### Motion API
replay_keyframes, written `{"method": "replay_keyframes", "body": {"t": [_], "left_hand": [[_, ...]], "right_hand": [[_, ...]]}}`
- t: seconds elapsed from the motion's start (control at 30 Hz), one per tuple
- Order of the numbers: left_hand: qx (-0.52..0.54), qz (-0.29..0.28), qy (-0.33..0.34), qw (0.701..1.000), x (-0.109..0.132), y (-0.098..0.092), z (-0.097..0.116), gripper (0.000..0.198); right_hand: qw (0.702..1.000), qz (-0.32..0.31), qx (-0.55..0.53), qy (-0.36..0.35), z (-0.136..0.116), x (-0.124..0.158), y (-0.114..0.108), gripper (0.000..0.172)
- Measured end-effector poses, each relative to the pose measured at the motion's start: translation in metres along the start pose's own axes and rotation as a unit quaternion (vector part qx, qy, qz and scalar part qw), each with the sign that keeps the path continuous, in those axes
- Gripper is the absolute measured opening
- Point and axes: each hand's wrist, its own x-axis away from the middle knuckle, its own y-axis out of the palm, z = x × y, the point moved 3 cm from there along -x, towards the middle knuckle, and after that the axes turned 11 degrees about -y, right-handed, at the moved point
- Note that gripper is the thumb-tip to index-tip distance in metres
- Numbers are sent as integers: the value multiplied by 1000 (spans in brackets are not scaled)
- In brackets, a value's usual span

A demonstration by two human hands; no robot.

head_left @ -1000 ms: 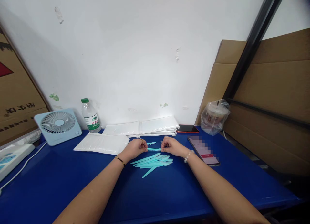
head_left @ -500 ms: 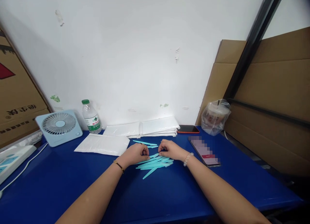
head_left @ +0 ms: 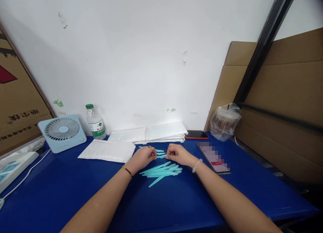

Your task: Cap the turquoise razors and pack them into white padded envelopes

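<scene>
Between my hands is one slim turquoise eyebrow razor (head_left: 161,156). My left hand (head_left: 144,157) pinches its left end, and my right hand (head_left: 179,154) is closed on the other end, with the fingertips hiding part of it. Just in front lies a loose pile of similar turquoise razors (head_left: 157,172), fanned out on the blue table; their right ends look pale and translucent. A couple more razors (head_left: 159,151) lie behind the held one, partly covered by my left hand.
White padded envelopes (head_left: 107,151) lie at the back, some stacked (head_left: 166,131). A fan (head_left: 63,132), water bottle (head_left: 96,123) and power strip (head_left: 15,167) stand left. Two phones (head_left: 196,134) (head_left: 213,157) and a bagged drink cup (head_left: 225,122) are on the right.
Both hands have moved slightly away from me, from the pile towards the razors behind it, carrying one razor. More of the front pile now shows.
</scene>
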Motion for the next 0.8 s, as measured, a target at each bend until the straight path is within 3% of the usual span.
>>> {"method": "replay_keyframes", "body": {"t": [0.23, 0.33, 0.43, 0.53, 0.67, 0.8], "left_hand": [[-2, 46, -30, 998, -6, -5, -16, 14], [17, 61, -15, 998, -1, -8, -13, 19], [26, -2, -8, 1000, 6, -6, -7, 27], [14, -68, 4, 998, 10, -1, -3, 30], [-14, -48, 7, 999, 9, 3, -2, 20], [11, -59, 25, 998, 7, 0, 0, 30]], "right_hand": [[996, 43, 69, 43, 16, 6, -20, 16], [997, 4, 79, 9, 3, 5, -16, 16], [994, -68, 88, -15, -10, 4, -7, 15], [991, -96, 95, 4, -13, 4, -2, 13], [992, -90, 86, 7, -10, 5, -2, 9], [995, -54, 88, -6, -8, 5, -11, 6]]}}
